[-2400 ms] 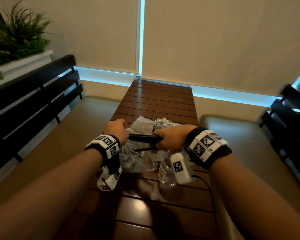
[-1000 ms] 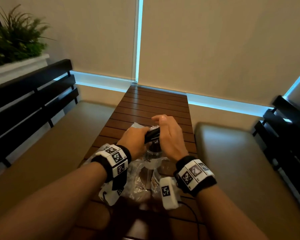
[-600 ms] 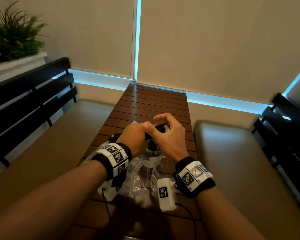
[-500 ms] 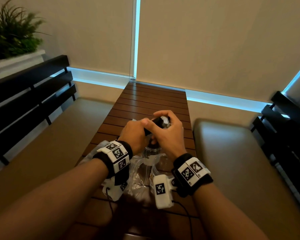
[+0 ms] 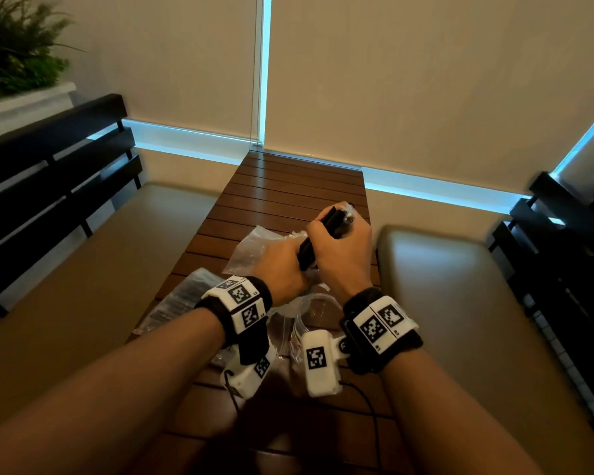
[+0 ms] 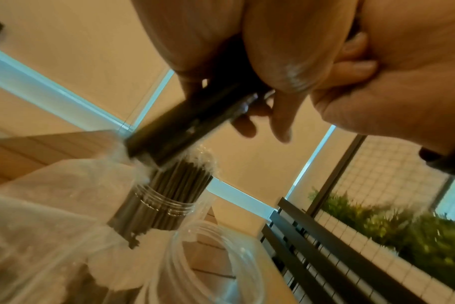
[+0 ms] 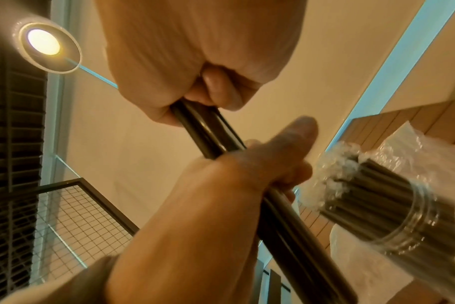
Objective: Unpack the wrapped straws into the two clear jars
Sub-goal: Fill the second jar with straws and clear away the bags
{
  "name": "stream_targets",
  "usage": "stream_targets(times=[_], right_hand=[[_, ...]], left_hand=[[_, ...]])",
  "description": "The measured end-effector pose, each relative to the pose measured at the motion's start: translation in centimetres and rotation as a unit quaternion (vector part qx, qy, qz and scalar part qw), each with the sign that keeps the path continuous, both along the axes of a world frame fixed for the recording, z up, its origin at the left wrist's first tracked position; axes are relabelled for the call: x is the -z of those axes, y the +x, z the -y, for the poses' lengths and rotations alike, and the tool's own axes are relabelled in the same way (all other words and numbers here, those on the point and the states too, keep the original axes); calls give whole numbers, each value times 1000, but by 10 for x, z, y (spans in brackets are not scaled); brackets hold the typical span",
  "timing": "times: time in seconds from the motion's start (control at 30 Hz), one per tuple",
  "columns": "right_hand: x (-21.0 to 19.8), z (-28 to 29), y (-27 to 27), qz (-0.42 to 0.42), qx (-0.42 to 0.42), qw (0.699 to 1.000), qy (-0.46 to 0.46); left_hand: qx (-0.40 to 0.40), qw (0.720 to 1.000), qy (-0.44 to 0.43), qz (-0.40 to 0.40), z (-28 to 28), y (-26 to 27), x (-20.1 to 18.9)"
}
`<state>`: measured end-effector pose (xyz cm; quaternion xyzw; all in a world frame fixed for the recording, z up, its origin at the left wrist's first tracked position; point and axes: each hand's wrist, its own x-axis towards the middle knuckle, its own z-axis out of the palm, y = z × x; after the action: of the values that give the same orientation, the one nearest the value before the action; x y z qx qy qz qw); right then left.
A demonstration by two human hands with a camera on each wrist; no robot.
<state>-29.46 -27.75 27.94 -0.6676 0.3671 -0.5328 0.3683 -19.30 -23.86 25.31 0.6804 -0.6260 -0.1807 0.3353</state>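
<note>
Reaching forward over the brown slatted wooden desk (image 5: 299, 186), we hold both forearms close together, wrists bent down. Our left hand (image 5: 278, 269) curls its grip round the lower end of a bundle of black wrapped straws (image 5: 323, 234), and our right hand (image 5: 343, 248) closes its grip round the upper end. The bundle tilts above a clear plastic jar packed with dark straws (image 6: 166, 197), beside an open clear plastic jar (image 6: 210, 263), both near the desk's middle. Crumpled clear wrapping (image 5: 254, 248) lies around them.
</note>
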Motion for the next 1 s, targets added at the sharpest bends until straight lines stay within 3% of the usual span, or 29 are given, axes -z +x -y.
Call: stream_targets(times=[0.07, 0.17, 0.27, 0.4, 0.53, 0.67, 0.77, 0.87, 1.0], right_hand=[[-4, 9, -15, -4, 38, 999, 7], [-8, 29, -41, -8, 104, 994, 31], [2, 40, -54, -30, 161, 985, 45], [44, 36, -51, -100, 154, 980, 72], [93, 26, -48, -189, 74, 977, 68], [131, 18, -53, -295, 46, 951, 79], [140, 19, -55, -381, 79, 916, 101], [134, 26, -53, -356, 109, 924, 89], [122, 33, -46, -359, 141, 923, -5]], left_hand=[[19, 997, 77, 7, 3, 6, 16], [37, 970, 203, 125, -3, 16, 41], [107, 939, 263, 194, -12, 12, 66], [136, 925, 265, 236, -15, -1, 83], [127, 925, 235, 271, -11, -4, 87], [146, 919, 243, 274, -8, 1, 84], [157, 915, 241, 282, -9, 0, 80], [162, 915, 233, 286, -11, -1, 77], [151, 922, 207, 289, -11, 1, 79]])
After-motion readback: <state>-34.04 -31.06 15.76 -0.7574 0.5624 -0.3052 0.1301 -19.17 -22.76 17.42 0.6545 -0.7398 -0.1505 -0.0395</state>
